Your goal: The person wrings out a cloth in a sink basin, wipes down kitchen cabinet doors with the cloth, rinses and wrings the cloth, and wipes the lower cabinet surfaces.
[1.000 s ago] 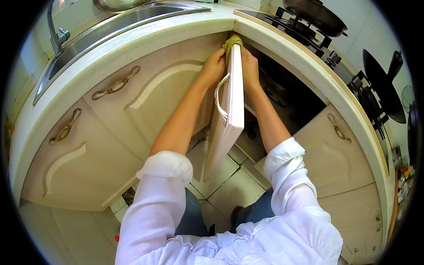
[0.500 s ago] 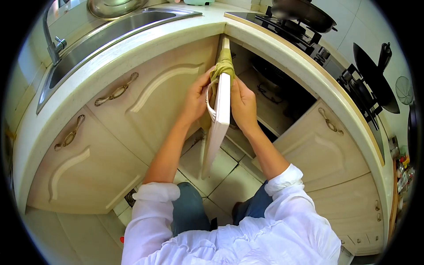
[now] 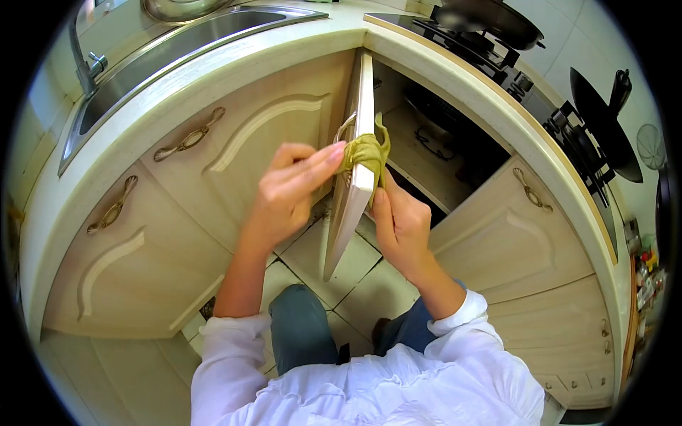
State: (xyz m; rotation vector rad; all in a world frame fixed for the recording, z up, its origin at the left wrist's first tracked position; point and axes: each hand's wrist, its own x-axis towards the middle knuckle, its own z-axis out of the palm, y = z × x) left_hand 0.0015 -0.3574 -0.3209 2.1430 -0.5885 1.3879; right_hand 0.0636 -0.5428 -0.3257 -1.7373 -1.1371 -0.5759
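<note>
A cabinet door stands open, seen almost edge-on. An olive-green cloth is wrapped over its edge, with a loose end hanging on the right face. On the handle side, my left hand pinches the cloth's left part with its fingertips; that hand is slightly blurred. My right hand is closed on the cloth's lower end, against the inner face of the door. The door's handle is partly hidden behind the cloth.
Behind the door, the open cabinet holds dark cookware on a shelf. A sink lies at upper left, and a gas stove with a pan at upper right. Closed cabinet doors flank both sides.
Both hands and the cloth have come down the door's edge toward me. My left hand has drawn back leftward, and the cloth's loose end now shows on the right.
</note>
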